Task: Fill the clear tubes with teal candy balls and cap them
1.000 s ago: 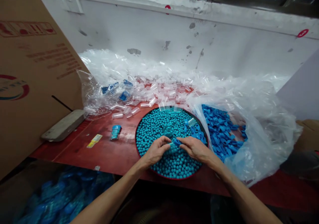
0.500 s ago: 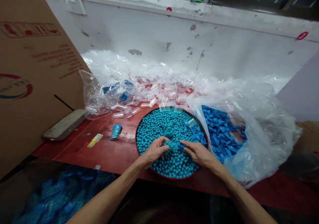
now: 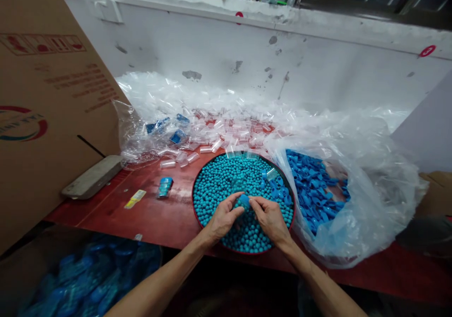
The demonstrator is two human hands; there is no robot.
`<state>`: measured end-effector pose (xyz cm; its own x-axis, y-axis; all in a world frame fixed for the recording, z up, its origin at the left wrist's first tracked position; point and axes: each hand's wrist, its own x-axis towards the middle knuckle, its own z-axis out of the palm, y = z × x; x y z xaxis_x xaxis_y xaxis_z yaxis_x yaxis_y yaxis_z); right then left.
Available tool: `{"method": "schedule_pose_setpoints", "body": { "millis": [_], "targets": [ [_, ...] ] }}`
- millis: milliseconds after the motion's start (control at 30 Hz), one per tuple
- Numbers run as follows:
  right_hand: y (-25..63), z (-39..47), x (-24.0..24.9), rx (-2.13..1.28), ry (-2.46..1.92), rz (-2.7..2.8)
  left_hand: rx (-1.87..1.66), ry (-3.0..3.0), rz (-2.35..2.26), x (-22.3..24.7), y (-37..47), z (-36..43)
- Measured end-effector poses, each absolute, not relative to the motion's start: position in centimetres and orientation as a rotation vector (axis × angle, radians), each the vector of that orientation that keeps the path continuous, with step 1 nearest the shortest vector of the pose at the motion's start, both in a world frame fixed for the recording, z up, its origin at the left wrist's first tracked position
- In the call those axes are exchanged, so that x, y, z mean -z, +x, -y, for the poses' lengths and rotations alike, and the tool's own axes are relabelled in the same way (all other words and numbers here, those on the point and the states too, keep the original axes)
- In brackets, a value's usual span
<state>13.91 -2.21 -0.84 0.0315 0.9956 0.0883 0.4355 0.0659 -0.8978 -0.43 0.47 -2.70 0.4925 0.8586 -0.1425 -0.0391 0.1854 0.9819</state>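
The left hand (image 3: 223, 217) and right hand (image 3: 270, 216) clamp one small blue container (image 3: 244, 202) above the bead tray (image 3: 247, 253); capping appears underway, seating unconfirmed. Left of the tray sits one filled container (image 3: 164, 187). Behind the tray, clear tubes (image 3: 243, 133) lie unfilled; right, blue caps (image 3: 310, 180) lie loose.

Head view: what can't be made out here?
Held piece: head view, partly covered by the left hand and right hand.
Cardboard box: head view, cut off by the left edge.
Yellow slip: head view, any print too small.
Blue items at lower left: head view, blurred in shadow.
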Motion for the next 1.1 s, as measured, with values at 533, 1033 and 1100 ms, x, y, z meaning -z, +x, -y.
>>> {"method": "schedule_pose_setpoints", "body": {
  "millis": [533, 1033, 1100],
  "targets": [
    [15.4, 2.5, 1.1, -0.640, -1.288, 2.064, -0.794, 1.203, -0.981, 2.6, -0.2, 0.4],
    [14.7, 2.8, 0.1, -0.863, -1.327, 1.755, -0.818, 1.315, -0.888, 1.3, -0.6, 0.8],
    [14.1, 3.5, 0.4, -0.765, -1.317, 1.928, -0.885, 1.320, -0.875, 1.3, -0.3, 0.8]
  ]
}}
